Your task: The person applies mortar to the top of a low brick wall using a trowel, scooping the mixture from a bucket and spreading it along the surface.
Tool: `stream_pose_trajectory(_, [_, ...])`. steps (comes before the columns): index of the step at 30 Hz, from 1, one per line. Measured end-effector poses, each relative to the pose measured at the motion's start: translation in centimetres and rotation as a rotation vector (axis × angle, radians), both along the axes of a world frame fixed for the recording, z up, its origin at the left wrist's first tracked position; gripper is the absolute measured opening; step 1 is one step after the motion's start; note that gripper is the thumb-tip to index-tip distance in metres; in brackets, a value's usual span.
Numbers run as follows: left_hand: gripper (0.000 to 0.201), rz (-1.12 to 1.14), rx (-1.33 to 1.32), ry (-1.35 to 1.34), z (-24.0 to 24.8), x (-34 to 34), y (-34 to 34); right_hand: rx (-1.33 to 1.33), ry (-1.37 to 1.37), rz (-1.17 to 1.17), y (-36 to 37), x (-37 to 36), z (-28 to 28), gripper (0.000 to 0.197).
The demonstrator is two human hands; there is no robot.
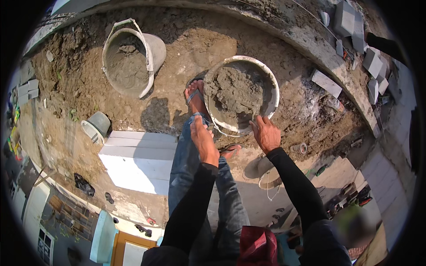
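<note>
Grip pinched, the right hand holds the mortar bucket right of centre, while the left hand's grip cannot be told.

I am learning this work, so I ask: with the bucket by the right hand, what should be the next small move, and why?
Perhaps steady this bucket with the left hand: the right hand is at its rim, the left seems apart from it, and the grey mix inside looks heavy.
</note>
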State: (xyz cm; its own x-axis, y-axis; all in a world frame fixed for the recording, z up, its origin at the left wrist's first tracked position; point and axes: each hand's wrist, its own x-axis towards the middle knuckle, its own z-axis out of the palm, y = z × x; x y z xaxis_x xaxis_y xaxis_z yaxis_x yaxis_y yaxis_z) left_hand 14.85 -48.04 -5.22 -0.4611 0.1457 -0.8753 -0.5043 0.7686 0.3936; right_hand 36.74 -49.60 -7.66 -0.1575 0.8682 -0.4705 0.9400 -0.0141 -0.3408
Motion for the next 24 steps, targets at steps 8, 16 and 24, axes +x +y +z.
stream_pose_trajectory(8, [0.051, -0.017, -0.019, -0.021, 1.2, 1.8, 1.7, -0.228, 0.172, -0.279, -2.8, 0.9, -0.9, 0.05])
stream_pose_trajectory(16, [0.046, -0.035, 0.038, -0.006, 1.6, 2.1, 2.2, -0.201, 0.093, -0.403, -0.5, -2.2, -2.8, 0.05])
stream_pose_trajectory(24, [0.047, -0.033, 0.014, 0.016, 0.5, 1.1, 2.1, -0.663, 0.521, -0.469, 0.7, -1.3, -2.7, 0.079])
